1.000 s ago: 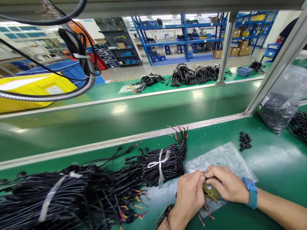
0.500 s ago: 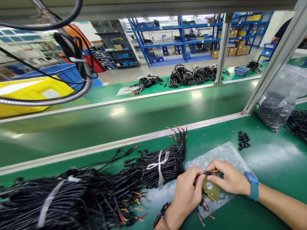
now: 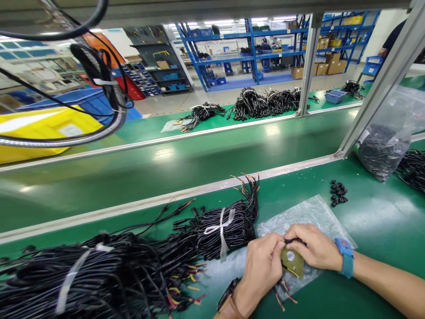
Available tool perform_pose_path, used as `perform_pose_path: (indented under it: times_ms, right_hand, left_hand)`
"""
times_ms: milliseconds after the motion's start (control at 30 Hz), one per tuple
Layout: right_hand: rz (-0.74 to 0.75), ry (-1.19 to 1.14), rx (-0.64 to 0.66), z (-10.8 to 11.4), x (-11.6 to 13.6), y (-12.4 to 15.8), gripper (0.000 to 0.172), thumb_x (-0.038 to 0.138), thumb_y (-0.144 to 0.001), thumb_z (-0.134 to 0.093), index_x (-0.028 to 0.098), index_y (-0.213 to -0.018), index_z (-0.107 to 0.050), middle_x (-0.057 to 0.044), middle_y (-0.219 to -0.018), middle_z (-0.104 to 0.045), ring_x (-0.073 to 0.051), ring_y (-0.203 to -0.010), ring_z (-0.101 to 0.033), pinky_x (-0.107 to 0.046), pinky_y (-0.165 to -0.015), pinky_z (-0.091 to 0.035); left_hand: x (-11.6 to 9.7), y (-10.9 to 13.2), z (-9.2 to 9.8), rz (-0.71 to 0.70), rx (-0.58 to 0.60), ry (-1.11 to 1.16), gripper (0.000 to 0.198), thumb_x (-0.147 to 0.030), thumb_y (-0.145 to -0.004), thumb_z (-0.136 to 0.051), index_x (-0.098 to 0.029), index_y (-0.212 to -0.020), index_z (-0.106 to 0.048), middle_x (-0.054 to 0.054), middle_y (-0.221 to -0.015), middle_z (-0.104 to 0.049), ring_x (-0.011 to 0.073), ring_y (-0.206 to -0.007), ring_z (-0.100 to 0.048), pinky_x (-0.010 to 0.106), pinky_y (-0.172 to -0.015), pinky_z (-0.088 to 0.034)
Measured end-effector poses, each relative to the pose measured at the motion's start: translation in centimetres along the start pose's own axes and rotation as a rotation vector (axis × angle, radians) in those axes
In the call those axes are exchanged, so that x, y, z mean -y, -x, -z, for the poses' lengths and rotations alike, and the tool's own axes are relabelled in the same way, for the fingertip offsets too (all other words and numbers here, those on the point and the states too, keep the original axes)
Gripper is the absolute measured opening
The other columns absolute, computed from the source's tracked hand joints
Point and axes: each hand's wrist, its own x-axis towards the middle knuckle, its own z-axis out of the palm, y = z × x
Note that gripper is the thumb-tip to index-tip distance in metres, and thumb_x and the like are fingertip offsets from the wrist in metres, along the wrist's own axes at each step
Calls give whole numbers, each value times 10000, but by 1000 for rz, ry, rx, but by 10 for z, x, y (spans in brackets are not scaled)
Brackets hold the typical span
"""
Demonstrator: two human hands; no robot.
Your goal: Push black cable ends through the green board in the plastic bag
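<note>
My left hand (image 3: pixel 262 266) and my right hand (image 3: pixel 314 246) meet over a clear plastic bag (image 3: pixel 308 217) on the green bench. Both are closed in a pinch on a thin black cable (image 3: pixel 292 241) with coloured wire ends (image 3: pixel 285 297) trailing below. Between the hands sits a small olive-green plate with a round hole (image 3: pixel 292 261), touching my right fingers. A blue watch (image 3: pixel 345 257) is on my right wrist, a dark strap on my left.
A tied bundle of black cables (image 3: pixel 222 226) lies just left of my hands, a larger heap (image 3: pixel 83 279) further left. Several small black parts (image 3: pixel 338 192) sit to the right. A bag of black parts (image 3: pixel 381 150) leans by the aluminium post (image 3: pixel 378 84). Conveyor belt (image 3: pixel 199 159) runs behind.
My hands, which had drawn slightly apart with the cable stretched between them, have closed together again over the olive plate. The view has barely shifted.
</note>
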Motion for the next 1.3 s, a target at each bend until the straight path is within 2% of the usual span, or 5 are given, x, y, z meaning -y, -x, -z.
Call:
perform_pose_path:
  times_ms: [400,600,800,1067,1300]
  right_hand:
    - [48,26,-56,-9,-2,-2,175,302,-1055,-484,201,-992,-612,-48,-861,-682,-190,-770,-637,-305,-704,-487]
    - [-40,14,-53,0,-1,-3,204,342,-1055,-496,195,-1027,-635,-52,-892,-705,-198,-813,-661,-310,-719,-502]
    - [-27,20,-10,1,-1,-2,180,335,-1037,-514,193,-1010,-620,-57,-890,-696,-205,-811,-659,-311,-714,-495]
    - [18,49,-3,-6,-3,0,157,285,-1041,-488,201,-1001,-615,-45,-881,-693,-201,-796,-654,-310,-718,-486]
    - [21,57,-80,-10,-3,-3,198,322,-1041,-508,202,-962,-643,-39,-826,-696,-197,-756,-656,-306,-700,-495]
  left_hand:
    - [0,0,-4,91,26,22,326,-225,-1006,-429,-204,-683,-467,-36,-563,-454,116,-496,-436,270,-521,-260]
    - [0,-2,6,62,56,115,176,-220,-1008,-449,-194,-922,-601,31,-813,-649,163,-735,-617,260,-663,-423]
    - [1,-2,5,53,2,107,221,-188,-991,-480,-197,-806,-602,17,-725,-636,155,-672,-608,257,-634,-412]
    - [6,-1,0,2,41,6,293,-178,-997,-433,-203,-713,-502,-13,-614,-541,133,-556,-518,268,-551,-315]
    - [6,-2,1,26,76,-20,300,-171,-995,-434,-207,-703,-491,-23,-599,-529,131,-541,-512,272,-540,-319]
